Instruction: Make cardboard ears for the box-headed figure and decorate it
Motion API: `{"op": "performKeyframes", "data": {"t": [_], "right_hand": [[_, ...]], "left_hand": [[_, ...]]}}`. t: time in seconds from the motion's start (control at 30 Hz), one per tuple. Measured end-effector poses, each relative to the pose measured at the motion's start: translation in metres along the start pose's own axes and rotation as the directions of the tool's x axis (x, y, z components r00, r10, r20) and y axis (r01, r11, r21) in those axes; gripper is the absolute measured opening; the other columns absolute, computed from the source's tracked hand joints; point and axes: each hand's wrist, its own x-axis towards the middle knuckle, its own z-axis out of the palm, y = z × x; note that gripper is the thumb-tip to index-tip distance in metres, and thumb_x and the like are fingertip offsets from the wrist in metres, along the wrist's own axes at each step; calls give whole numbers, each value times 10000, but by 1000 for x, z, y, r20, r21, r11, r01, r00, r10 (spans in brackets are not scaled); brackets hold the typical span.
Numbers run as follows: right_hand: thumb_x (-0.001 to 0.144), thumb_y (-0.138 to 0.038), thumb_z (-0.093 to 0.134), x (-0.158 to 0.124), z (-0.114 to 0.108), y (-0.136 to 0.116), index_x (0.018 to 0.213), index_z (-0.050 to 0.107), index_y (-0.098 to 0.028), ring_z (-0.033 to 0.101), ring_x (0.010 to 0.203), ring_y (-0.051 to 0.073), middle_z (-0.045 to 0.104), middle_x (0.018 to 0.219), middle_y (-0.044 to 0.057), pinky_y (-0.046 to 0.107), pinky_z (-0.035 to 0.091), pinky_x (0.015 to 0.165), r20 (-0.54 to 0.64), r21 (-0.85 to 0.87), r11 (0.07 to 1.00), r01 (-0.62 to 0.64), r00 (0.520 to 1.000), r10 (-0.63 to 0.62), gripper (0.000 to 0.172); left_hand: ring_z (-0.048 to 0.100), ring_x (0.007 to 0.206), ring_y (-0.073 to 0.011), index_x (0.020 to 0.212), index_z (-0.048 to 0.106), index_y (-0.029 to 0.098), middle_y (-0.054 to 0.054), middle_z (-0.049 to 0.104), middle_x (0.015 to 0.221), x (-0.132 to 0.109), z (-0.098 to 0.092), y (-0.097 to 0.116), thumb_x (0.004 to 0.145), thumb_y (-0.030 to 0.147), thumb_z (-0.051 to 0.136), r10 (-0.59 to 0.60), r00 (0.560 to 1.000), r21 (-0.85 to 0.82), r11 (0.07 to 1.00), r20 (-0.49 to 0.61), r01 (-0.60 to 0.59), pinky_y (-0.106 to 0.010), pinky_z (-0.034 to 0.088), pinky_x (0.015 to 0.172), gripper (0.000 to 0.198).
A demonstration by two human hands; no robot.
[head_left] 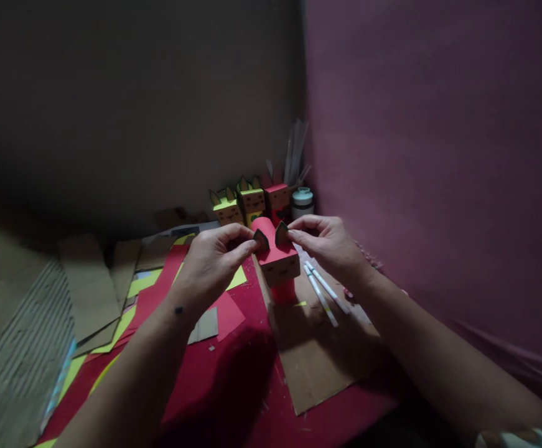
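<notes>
A red and brown box-shaped figure with a drawn face stands on a sheet of cardboard in front of me. Two pointed ears, brown with dark edges, rise from its red top. Between the thumb and fingers of my left hand is the left ear. My right hand pinches the right ear the same way. Whether the ears are fixed to the top cannot be made out.
Three similar figures stand at the back beside a white jar. Two white marker pens lie on the cardboard sheet. Cardboard pieces and coloured paper cover the left of the red table. A pinkish wall borders the right.
</notes>
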Motion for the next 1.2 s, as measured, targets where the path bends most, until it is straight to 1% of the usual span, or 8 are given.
{"op": "performKeyframes", "data": {"t": [0.13,0.23,0.6,0.87,1.2], "right_hand": [[793,-232,695,0,0,1,690,724,-169,493,548,91,653,630,-15,280,408,557,5,10,999,-30,1000,30,124],[802,-258,688,0,0,2,732,734,-157,492,533,91,628,611,-21,275,389,521,9,26,998,-49,999,49,132],[786,-303,708,-1,2,0,724,715,-159,514,526,93,633,617,-18,263,426,502,15,58,996,-74,997,73,158],[777,-304,710,-1,1,1,702,708,-167,521,543,94,648,627,-12,261,429,516,17,61,995,-77,997,76,156],[789,-297,691,0,3,1,711,706,-166,520,575,107,662,654,7,274,423,538,31,36,997,-71,997,70,154]], "left_hand": [[720,750,-138,807,817,240,36,789,753,0,2,-2,820,186,710,13,1000,11,1000,-8,-13,-233,503,720,121],[718,746,-135,808,818,243,38,791,756,-1,2,-2,821,177,700,17,1000,23,1000,-10,-17,-233,501,718,135],[726,757,-137,795,809,246,43,793,759,0,3,-4,818,172,702,29,999,35,999,-22,-28,-234,509,735,133],[718,761,-155,758,776,241,35,794,771,0,2,-8,822,229,700,46,999,74,996,-18,-44,-265,496,746,101],[678,721,-169,761,766,215,1,773,751,1,3,-9,802,281,707,26,999,103,994,-18,-24,-278,467,683,98]]}}
